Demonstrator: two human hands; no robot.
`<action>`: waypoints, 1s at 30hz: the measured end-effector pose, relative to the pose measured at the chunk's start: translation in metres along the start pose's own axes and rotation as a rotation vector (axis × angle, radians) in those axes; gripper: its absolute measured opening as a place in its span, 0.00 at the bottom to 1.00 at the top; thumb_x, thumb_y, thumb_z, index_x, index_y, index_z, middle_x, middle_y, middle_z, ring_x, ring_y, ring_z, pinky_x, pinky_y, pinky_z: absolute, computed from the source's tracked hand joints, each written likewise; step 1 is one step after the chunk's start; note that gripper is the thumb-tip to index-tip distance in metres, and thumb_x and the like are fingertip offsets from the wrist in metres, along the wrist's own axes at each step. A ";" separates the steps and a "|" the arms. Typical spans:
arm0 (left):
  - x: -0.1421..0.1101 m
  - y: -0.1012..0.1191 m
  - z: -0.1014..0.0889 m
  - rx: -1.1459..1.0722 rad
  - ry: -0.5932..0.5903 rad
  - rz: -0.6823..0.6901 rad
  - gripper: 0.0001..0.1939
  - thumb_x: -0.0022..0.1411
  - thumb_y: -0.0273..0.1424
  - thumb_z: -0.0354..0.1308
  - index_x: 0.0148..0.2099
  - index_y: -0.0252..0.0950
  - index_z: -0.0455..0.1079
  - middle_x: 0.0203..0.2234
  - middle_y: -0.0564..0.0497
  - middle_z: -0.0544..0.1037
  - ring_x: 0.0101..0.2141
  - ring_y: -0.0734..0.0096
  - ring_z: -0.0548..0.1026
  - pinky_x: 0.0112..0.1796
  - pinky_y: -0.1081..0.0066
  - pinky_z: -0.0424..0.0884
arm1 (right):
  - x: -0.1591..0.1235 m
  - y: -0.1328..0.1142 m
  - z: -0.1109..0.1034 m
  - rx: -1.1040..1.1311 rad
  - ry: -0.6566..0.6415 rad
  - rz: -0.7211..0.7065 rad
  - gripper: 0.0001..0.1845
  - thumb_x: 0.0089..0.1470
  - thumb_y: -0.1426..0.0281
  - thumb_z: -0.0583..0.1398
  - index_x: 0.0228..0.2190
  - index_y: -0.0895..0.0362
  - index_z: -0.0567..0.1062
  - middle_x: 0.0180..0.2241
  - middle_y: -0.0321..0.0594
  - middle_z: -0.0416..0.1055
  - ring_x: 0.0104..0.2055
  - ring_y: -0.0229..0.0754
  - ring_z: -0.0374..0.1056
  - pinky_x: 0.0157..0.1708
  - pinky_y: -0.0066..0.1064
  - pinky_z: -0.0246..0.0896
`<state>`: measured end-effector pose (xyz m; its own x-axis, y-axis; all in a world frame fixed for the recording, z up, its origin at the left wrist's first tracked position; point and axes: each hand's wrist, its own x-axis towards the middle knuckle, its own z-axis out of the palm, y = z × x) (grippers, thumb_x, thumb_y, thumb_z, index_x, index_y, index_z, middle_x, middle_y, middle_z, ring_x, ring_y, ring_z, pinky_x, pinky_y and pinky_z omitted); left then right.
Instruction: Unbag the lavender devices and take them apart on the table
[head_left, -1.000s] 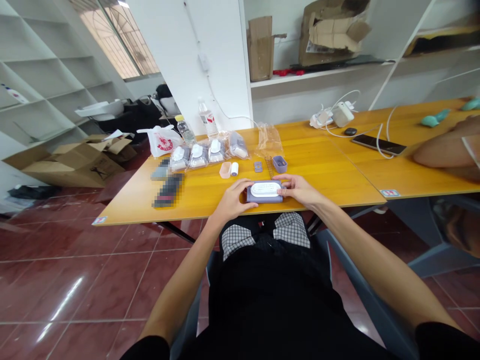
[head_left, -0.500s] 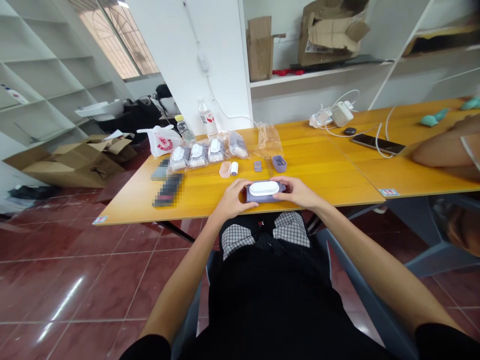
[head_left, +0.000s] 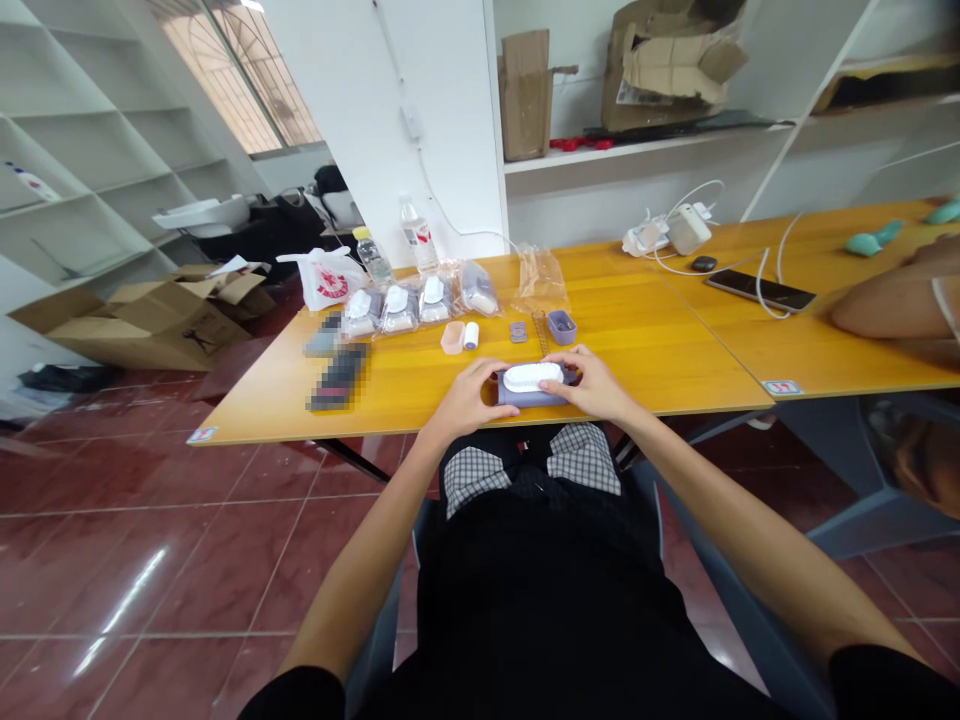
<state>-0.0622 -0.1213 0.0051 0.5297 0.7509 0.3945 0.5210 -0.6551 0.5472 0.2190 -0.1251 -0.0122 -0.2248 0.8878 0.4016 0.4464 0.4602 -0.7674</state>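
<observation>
Item, main: purple housing [head_left: 517,398], lying along the near edge of the bench [head_left: 645,350], between the two hands
Item, upper: white oval piece [head_left: 531,376], resting on top of the purple housing; whether it is fully seated cannot be told
Left hand [head_left: 478,392]: curled around the housing's left end, thumb at the near side, fingers at the far side, gripping
Right hand [head_left: 586,386]: bent over the right end, thumb on the near edge of the white oval piece, fingers at the far side, pinching; how the grip divides between piece and housing is unclear
Loose parts, beyond the hands: coil spring [head_left: 540,332]; small purple part [head_left: 517,332]; purple cup [head_left: 560,328] with small bits inside; pale pink cup [head_left: 452,338]; white cylinder [head_left: 471,336] just beside it
Wrapped stock, farther back: four purple-and-white units in clear bags, the rightmost wrapped unit [head_left: 478,288] near an open clear bag [head_left: 543,280]
Progress, as judged: part-way; one unit is out of wrapping, its white oval piece laid on the housing; outstanding are the loose parts, unjoined and apart from it, and the four wrapped units, apparently untouched
</observation>
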 end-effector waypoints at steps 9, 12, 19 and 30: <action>0.000 0.005 0.001 0.012 -0.012 -0.017 0.36 0.58 0.50 0.77 0.62 0.41 0.72 0.57 0.42 0.80 0.57 0.47 0.79 0.62 0.44 0.73 | -0.001 -0.010 -0.005 -0.044 0.024 -0.140 0.12 0.60 0.60 0.70 0.45 0.48 0.87 0.48 0.47 0.76 0.54 0.57 0.73 0.58 0.55 0.68; 0.000 0.006 0.001 0.008 -0.019 -0.037 0.36 0.58 0.51 0.77 0.62 0.42 0.73 0.57 0.43 0.80 0.57 0.46 0.79 0.62 0.44 0.73 | 0.001 -0.012 -0.002 0.053 0.003 -0.131 0.09 0.62 0.60 0.69 0.40 0.49 0.87 0.43 0.44 0.78 0.46 0.52 0.75 0.49 0.49 0.71; 0.001 0.005 0.000 -0.009 -0.016 -0.003 0.34 0.58 0.52 0.76 0.60 0.41 0.74 0.54 0.44 0.81 0.55 0.49 0.79 0.60 0.45 0.74 | 0.007 -0.018 -0.009 -0.070 -0.020 -0.201 0.05 0.61 0.67 0.69 0.32 0.50 0.86 0.35 0.42 0.78 0.39 0.50 0.73 0.44 0.46 0.66; -0.002 -0.004 0.004 -0.013 0.016 -0.074 0.43 0.50 0.50 0.81 0.63 0.40 0.71 0.52 0.43 0.82 0.48 0.51 0.81 0.55 0.49 0.77 | 0.009 -0.030 -0.001 -0.130 -0.008 -0.251 0.08 0.63 0.67 0.67 0.32 0.49 0.86 0.33 0.41 0.77 0.37 0.49 0.72 0.45 0.46 0.62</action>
<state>-0.0625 -0.1207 -0.0004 0.4796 0.7983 0.3643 0.5495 -0.5969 0.5846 0.2041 -0.1313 0.0148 -0.3485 0.7467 0.5666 0.4833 0.6611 -0.5739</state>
